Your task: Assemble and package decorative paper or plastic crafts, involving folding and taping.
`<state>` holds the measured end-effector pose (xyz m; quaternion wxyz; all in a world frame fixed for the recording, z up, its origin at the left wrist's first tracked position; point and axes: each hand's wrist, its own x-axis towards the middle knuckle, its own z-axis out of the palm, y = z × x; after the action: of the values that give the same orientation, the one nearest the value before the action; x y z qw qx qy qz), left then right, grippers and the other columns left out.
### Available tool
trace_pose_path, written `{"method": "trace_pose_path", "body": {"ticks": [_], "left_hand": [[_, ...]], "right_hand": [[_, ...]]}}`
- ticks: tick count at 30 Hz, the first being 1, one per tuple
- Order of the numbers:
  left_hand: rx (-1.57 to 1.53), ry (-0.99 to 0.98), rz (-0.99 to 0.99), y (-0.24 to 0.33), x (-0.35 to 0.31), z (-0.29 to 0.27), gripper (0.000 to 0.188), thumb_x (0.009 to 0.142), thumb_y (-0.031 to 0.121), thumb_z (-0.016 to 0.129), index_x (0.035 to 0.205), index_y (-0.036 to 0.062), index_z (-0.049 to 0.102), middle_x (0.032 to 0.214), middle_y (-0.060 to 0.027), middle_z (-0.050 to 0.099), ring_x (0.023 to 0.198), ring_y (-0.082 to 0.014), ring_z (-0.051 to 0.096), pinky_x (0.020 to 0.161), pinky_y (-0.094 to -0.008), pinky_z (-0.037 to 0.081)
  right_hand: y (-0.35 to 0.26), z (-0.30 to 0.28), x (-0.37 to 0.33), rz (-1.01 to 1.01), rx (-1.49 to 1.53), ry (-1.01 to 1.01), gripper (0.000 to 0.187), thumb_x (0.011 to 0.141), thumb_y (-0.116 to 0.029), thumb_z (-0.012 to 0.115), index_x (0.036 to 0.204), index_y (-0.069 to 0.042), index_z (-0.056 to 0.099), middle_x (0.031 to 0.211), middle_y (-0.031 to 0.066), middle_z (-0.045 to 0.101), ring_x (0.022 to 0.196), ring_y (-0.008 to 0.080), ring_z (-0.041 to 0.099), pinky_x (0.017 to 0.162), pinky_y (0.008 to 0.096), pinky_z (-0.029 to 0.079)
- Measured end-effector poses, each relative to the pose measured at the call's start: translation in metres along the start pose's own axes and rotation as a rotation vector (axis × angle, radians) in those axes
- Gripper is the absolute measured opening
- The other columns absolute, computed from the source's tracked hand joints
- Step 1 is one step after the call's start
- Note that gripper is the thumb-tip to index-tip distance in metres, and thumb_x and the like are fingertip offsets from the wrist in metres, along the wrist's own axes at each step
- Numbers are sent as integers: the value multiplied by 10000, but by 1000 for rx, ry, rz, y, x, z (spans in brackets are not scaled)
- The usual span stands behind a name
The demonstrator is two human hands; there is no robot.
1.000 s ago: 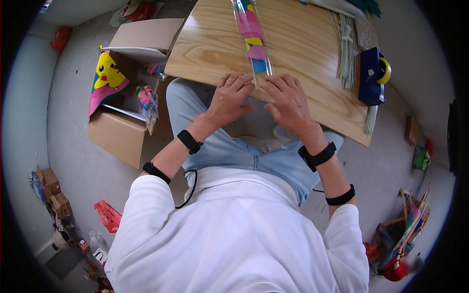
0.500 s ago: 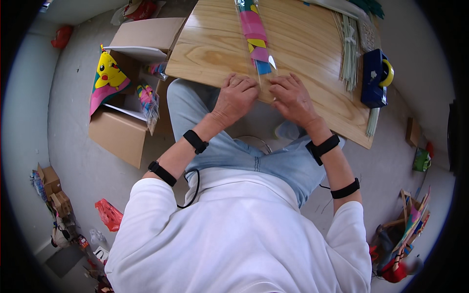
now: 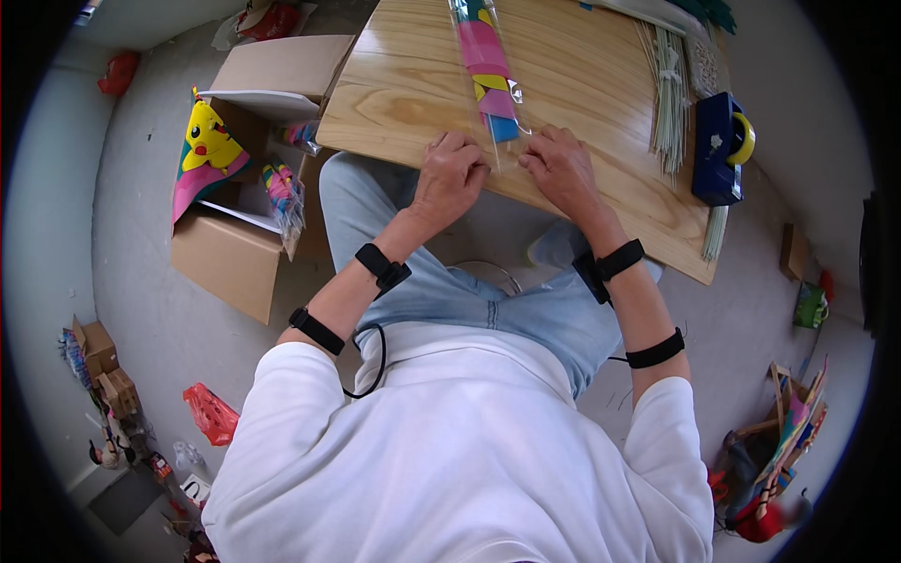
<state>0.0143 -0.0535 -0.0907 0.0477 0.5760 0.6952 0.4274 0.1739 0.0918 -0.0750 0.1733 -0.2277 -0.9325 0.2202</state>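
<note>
So, head view (the only one there is): the colourful roll lies on the wooden table in a clear plastic bag, its blue end toward the person. The left hand is just left of the bag's near end and the right hand just right of it, fingers curled in on both. Whether either is actually pinching plastic I can't tell, it's too small and see-through.

As for progress, I'd say the bagging part looks done. The near end runs past the roll, and I can't make out any fold or tape closing it, so that bit seems left. More bagged rolls sit in the cardboard box.

Writing-wise, nothing I can read on the roll or bag. The blue tape dispenser has a pale patch on its side, but no legible letters.
</note>
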Motion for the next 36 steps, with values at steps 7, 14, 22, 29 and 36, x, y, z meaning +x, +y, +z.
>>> {"method": "trace_pose_path", "body": {"ticks": [7,14,22,29,36], "left_hand": [[175,-12,-94,-2,-2,2,86,716,96,741,744,70,664,867,-84,599,912,-312,569,829,-428,418],[291,-123,-250,6,3,-2,86,732,149,708,773,89,660,904,-76,595,937,-300,561,841,-444,391],[420,-297,145,25,-30,-11,667,761,206,781,1364,46,548,1472,-94,486,1419,-265,404,1191,-538,233],[417,-389,87,19,-38,-8,846,751,266,813,1483,46,449,1595,-83,354,1509,-248,286,1199,-638,142],[475,-367,81,19,-38,-5,863,737,271,808,1489,56,445,1611,-72,330,1518,-247,264,1168,-708,76]], "right_hand": [[-7,7,2,84,-136,-5,197,783,-267,752,834,-105,653,969,74,625,1003,306,597,824,496,478],[-12,13,5,214,-190,-14,261,748,-282,776,909,-115,655,1037,74,629,1031,308,605,802,510,501],[-5,16,0,227,-121,12,260,763,-265,772,919,-111,634,998,83,627,1020,320,601,819,506,489],[-19,4,-45,127,-219,251,457,855,-282,704,1228,-34,612,1279,166,596,1241,334,533,1038,531,399],[-44,19,-57,-75,-309,-73,844,831,-504,687,1491,-41,439,1594,133,357,1519,286,255,1236,556,153]]}}
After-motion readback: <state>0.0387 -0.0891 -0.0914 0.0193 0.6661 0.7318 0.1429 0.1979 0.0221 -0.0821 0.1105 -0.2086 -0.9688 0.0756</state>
